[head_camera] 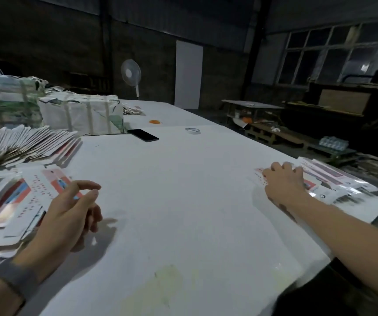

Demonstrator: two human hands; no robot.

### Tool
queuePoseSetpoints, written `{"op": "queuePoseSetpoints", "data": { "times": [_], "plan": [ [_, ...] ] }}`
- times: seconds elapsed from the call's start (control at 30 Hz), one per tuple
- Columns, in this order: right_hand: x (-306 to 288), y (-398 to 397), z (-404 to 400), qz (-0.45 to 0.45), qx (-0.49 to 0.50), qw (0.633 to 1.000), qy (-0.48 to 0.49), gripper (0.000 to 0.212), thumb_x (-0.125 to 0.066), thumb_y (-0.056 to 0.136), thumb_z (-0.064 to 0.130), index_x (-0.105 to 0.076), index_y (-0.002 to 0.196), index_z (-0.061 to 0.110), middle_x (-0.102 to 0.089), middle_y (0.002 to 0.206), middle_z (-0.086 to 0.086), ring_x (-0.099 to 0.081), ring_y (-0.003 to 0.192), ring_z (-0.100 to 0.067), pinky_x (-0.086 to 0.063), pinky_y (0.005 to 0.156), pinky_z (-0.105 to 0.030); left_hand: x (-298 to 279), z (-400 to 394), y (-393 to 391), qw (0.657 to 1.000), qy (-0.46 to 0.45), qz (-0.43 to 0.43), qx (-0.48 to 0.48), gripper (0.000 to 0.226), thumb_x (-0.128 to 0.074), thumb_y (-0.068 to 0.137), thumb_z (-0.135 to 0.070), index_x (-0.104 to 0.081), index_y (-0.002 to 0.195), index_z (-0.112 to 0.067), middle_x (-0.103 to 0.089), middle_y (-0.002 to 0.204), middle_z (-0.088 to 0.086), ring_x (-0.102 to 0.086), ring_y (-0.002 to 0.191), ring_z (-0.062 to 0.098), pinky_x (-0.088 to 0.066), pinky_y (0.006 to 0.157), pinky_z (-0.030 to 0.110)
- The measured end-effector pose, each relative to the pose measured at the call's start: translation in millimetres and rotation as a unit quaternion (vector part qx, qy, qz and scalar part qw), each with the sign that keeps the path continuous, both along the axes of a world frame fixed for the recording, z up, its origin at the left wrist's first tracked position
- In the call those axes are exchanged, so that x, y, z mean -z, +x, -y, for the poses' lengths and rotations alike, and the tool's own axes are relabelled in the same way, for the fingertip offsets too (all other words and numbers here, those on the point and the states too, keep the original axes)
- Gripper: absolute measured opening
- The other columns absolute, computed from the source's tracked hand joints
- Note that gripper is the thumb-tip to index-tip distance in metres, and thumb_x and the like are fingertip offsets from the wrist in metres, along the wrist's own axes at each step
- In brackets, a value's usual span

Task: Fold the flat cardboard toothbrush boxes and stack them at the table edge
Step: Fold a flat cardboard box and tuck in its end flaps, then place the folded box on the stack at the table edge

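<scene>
- A fanned heap of flat boxes [23,142] is lying at the far left of the white surface [183,201], with wrapped bundles [80,115] sitting behind it.
- A nearer pile of flat boxes [5,208] is spreading along the left edge, its top sheet showing red print and a pink panel.
- The left hand [69,215] is hovering just beside that pile, its fingers loosely curled with thumb and forefinger nearly meeting; it is gripping nothing, and the top sheet's corner is lying just behind the fingertips.
- A grey band [17,281] is circling the left wrist.
- A dark phone [143,135], an orange ring [155,122] and a roll of tape [193,130] are resting further back, well apart from both hands.
- The right hand [284,181] is pressing palm-down, fingers relaxed and slightly spread, on a folded box [259,175] at the right edge.
- The stack of folded boxes [333,179] is lying just beyond that hand, touching its fingertips, at the surface's right edge.
</scene>
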State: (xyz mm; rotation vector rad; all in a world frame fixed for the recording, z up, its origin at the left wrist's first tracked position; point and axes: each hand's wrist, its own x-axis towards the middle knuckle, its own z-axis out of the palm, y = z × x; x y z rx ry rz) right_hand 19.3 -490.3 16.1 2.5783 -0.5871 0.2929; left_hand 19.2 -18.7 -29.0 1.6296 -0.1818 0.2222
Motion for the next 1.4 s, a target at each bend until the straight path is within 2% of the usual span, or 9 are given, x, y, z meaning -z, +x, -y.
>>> {"op": "queuePoseSetpoints", "data": {
  "times": [0.23, 0.43, 0.63, 0.83, 1.0, 1.1, 1.23, 1.3, 1.4],
  "plan": [
    [9, 25, -76, 0.047, -0.159, 0.976, 0.143, 0.037, -0.048, 0.094, 0.036, -0.056, 0.130, 0.032, -0.050, 0.137, 0.004, -0.042, 0.125, -0.023, -0.034, 0.098, -0.040, -10, 9, -11, 1.000, -0.003, 0.000, 0.004, 0.029, -0.049, 0.104, -0.019, -0.067, 0.088, -0.036, -0.060, 0.058, 0.006, -0.049, 0.041, 0.011, -0.029, 0.047, 0.020],
    [14, 29, -219, 0.030, -0.338, 0.857, 0.388, 0.031, -0.056, 0.091, 0.038, -0.062, 0.121, 0.032, -0.056, 0.107, 0.014, -0.053, 0.108, -0.014, -0.043, 0.087, -0.033, -13, 7, -14, 0.998, 0.019, 0.037, -0.038, 0.030, -0.050, 0.103, -0.013, -0.066, 0.082, -0.027, -0.058, 0.053, 0.004, -0.046, 0.040, 0.015, -0.028, 0.036, 0.015],
    [28, 43, -348, 0.002, -0.430, 0.775, 0.463, 0.043, -0.056, 0.094, 0.045, -0.056, 0.134, 0.028, -0.058, 0.132, -0.002, -0.053, 0.121, -0.022, -0.045, 0.101, -0.042, -17, 6, -12, 0.989, -0.052, 0.051, -0.132, 0.026, -0.050, 0.098, -0.024, -0.057, 0.081, -0.042, -0.055, 0.060, 0.002, -0.049, 0.050, 0.012, -0.039, 0.040, 0.026],
    [37, 58, -381, -0.016, -0.389, 0.810, 0.439, 0.059, -0.041, 0.092, 0.060, -0.041, 0.145, 0.034, -0.062, 0.133, -0.002, -0.050, 0.123, -0.031, -0.040, 0.100, -0.048, -17, 1, -9, 0.977, -0.078, 0.046, -0.195, 0.016, -0.044, 0.086, -0.037, -0.051, 0.077, -0.048, -0.066, 0.096, 0.011, -0.065, 0.092, 0.033, -0.055, 0.081, 0.053],
    [35, 53, -381, -0.025, -0.397, 0.789, 0.468, 0.073, -0.060, 0.077, 0.053, -0.039, 0.144, 0.035, -0.064, 0.126, -0.001, -0.054, 0.116, -0.028, -0.043, 0.098, -0.046, -16, 2, -6, 0.976, -0.057, 0.064, -0.201, 0.008, -0.046, 0.085, -0.033, -0.048, 0.091, -0.039, -0.061, 0.093, 0.002, -0.064, 0.090, 0.027, -0.054, 0.084, 0.056],
    [34, 49, -376, 0.018, -0.379, 0.722, 0.579, 0.066, -0.068, 0.073, 0.045, -0.050, 0.136, 0.035, -0.067, 0.105, 0.006, -0.064, 0.099, -0.020, -0.052, 0.090, -0.042, -14, 0, -3, 0.976, -0.045, 0.054, -0.207, 0.013, -0.050, 0.086, -0.032, -0.045, 0.097, -0.034, -0.055, 0.107, 0.005, -0.059, 0.104, 0.032, -0.051, 0.093, 0.059],
    [33, 50, -365, 0.050, -0.348, 0.579, 0.736, 0.032, -0.071, 0.085, 0.008, -0.063, 0.110, 0.026, -0.071, 0.083, -0.008, -0.070, 0.080, -0.021, -0.060, 0.079, -0.044, -8, 0, 2, 0.962, 0.053, 0.034, -0.264, 0.039, -0.063, 0.089, -0.013, -0.038, 0.114, -0.031, -0.030, 0.124, -0.003, -0.038, 0.114, 0.019, -0.035, 0.108, 0.038],
    [30, 51, -357, 0.046, -0.348, 0.513, 0.783, 0.030, -0.069, 0.086, 0.000, -0.062, 0.101, 0.024, -0.069, 0.072, -0.003, -0.068, 0.070, -0.014, -0.058, 0.065, -0.033, -6, -1, 2, 0.960, 0.057, 0.021, -0.274, 0.051, -0.068, 0.089, -0.018, -0.035, 0.125, -0.032, -0.026, 0.132, -0.001, -0.035, 0.118, 0.016, -0.032, 0.110, 0.038],
    [28, 49, -347, 0.057, -0.366, 0.476, 0.798, 0.027, -0.069, 0.088, 0.000, -0.061, 0.101, 0.022, -0.069, 0.068, 0.007, -0.064, 0.061, -0.002, -0.045, 0.054, -0.013, -7, -5, 4, 0.968, 0.049, 0.007, -0.245, 0.080, -0.078, 0.085, -0.028, -0.024, 0.145, -0.026, -0.034, 0.140, 0.004, -0.039, 0.125, 0.014, -0.039, 0.109, 0.039]
  ]
}}
